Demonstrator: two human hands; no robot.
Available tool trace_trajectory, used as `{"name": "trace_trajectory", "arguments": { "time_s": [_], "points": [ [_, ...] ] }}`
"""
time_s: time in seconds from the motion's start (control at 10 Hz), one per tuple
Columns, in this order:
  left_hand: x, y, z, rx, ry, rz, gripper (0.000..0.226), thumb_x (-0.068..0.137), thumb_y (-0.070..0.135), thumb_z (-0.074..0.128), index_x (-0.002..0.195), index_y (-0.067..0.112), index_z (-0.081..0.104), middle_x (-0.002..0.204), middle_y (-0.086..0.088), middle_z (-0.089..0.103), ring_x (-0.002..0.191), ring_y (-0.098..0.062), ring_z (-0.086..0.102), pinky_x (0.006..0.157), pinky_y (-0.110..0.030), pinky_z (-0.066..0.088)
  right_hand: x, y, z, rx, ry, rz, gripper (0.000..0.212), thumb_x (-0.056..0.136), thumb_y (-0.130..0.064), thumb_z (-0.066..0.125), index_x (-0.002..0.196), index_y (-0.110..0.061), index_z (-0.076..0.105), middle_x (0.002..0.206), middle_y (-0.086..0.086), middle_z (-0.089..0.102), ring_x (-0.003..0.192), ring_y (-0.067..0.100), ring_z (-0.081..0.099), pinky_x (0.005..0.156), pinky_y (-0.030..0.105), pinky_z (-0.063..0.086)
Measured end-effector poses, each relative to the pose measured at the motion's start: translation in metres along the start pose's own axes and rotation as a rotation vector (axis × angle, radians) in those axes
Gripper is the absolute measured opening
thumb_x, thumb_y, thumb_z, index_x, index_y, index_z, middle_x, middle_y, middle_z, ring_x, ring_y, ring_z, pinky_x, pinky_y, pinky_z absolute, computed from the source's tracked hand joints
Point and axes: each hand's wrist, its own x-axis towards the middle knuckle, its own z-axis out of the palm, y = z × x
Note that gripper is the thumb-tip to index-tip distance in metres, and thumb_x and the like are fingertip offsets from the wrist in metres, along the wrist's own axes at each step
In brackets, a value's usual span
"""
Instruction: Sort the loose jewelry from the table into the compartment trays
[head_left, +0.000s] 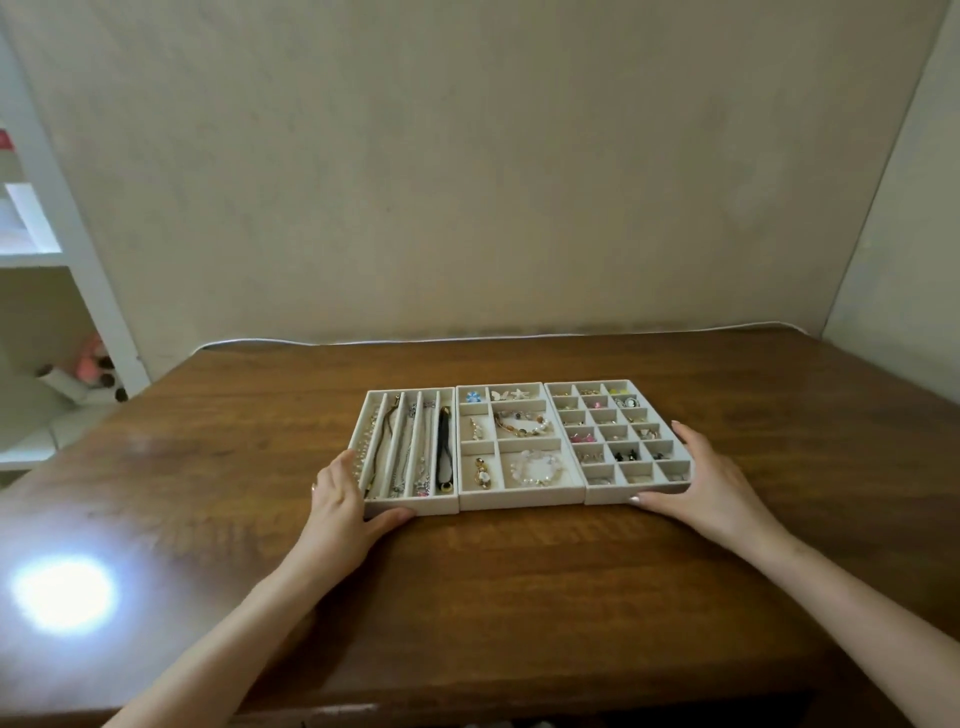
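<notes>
On a brown wooden table (519, 597) by a beige wall (467, 182), our straight-fingered left hand (340, 501) and right hand (701, 480) flank and touch three white compartment trays (519, 500).

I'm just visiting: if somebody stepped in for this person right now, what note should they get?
Left hand: open, fingers against the left tray's outer side, thumb on its front.
Right hand: open, likewise at the right tray's near corner.
Things: the trays sit side by side on the table, with the middle tray between them.
Done: all jewelry in view lies in compartments.
Left: probably only squaring the trays.
</notes>
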Motion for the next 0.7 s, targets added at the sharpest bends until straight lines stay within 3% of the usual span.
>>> {"name": "trace_trajectory", "arguments": {
  "time_s": [0.2, 0.7],
  "points": [
    [0.064, 0.000, 0.009, -0.073, -0.051, -0.030, 0.091, 0.082, 0.030, 0.069, 0.145, 0.009, 0.008, 0.148, -0.015, 0.019, 0.138, -0.028, 0.021, 0.114, -0.040, 0.022, 0.069, 0.002, 0.010, 0.015, -0.023, 0.006, 0.107, 0.068, -0.041, 0.081, 0.150, -0.021, 0.016, 0.152, 0.004, 0.032, 0.138, 0.027, 0.030, 0.111, 0.044, 0.029],
    [0.179, 0.002, 0.033, -0.155, 0.017, -0.111, 0.097, 0.077, 0.024, 0.075, 0.145, 0.005, 0.008, 0.149, -0.015, 0.020, 0.137, -0.029, 0.026, 0.112, -0.042, 0.027, 0.194, 0.006, 0.033, 0.004, -0.032, 0.049, 0.106, 0.070, -0.049, 0.078, 0.150, -0.016, 0.018, 0.154, 0.006, 0.030, 0.142, 0.032, 0.021, 0.114, 0.045, 0.018]
  ]
}}
